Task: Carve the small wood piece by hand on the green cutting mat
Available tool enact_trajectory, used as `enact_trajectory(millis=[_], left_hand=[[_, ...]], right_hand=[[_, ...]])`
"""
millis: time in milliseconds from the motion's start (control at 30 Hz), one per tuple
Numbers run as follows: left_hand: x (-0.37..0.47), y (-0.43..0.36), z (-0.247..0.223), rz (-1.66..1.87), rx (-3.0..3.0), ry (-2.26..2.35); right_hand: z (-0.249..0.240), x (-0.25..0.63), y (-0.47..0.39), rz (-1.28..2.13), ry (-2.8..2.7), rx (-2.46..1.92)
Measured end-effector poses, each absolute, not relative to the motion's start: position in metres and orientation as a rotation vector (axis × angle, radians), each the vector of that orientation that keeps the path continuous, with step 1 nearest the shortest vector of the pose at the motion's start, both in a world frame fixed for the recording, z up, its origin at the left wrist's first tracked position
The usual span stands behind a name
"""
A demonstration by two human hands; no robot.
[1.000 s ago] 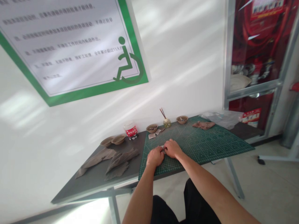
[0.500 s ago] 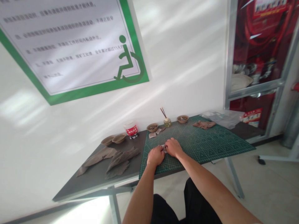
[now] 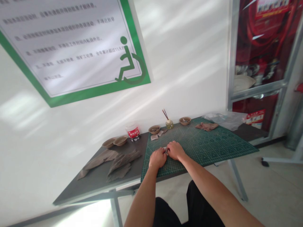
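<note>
My left hand [image 3: 157, 157] and my right hand [image 3: 175, 150] meet over the green cutting mat [image 3: 201, 142], fingers curled inward. Between their fingertips is a small pale piece [image 3: 165, 148], mostly covered, whose kind I cannot make out. Both hands are closed on it, low against the mat. Just beyond them lie small pale squares [image 3: 154, 137] beside a brown bowl [image 3: 154, 129] holding small dark bits.
Grey-brown cloth pieces [image 3: 123, 162] and two bowls [image 3: 120, 140] lie on the left of the table. At the back stand a red-labelled tub [image 3: 133, 131], a reed diffuser [image 3: 169, 123] and another bowl [image 3: 185, 120]. A crumpled cloth [image 3: 206, 126] and plastic bag [image 3: 227, 119] lie right.
My right hand's fingers have shifted very slightly over the small pale piece. Otherwise the hands and the things on the table stay in place.
</note>
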State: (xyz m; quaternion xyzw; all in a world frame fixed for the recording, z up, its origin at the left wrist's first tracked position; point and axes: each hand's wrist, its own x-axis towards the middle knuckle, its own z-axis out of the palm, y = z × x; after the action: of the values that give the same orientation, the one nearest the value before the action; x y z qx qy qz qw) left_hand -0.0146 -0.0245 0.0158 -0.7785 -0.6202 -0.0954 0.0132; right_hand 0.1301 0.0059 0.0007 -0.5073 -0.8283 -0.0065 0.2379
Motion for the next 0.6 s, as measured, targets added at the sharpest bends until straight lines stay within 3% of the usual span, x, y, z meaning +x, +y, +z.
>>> enact_trajectory(millis=[600], left_hand=[[-0.02, -0.015, 0.004, -0.341, -2.432, -1.876]], right_hand=[[0.004, 0.131, 0.001, 0.004, -2.31, -1.373]])
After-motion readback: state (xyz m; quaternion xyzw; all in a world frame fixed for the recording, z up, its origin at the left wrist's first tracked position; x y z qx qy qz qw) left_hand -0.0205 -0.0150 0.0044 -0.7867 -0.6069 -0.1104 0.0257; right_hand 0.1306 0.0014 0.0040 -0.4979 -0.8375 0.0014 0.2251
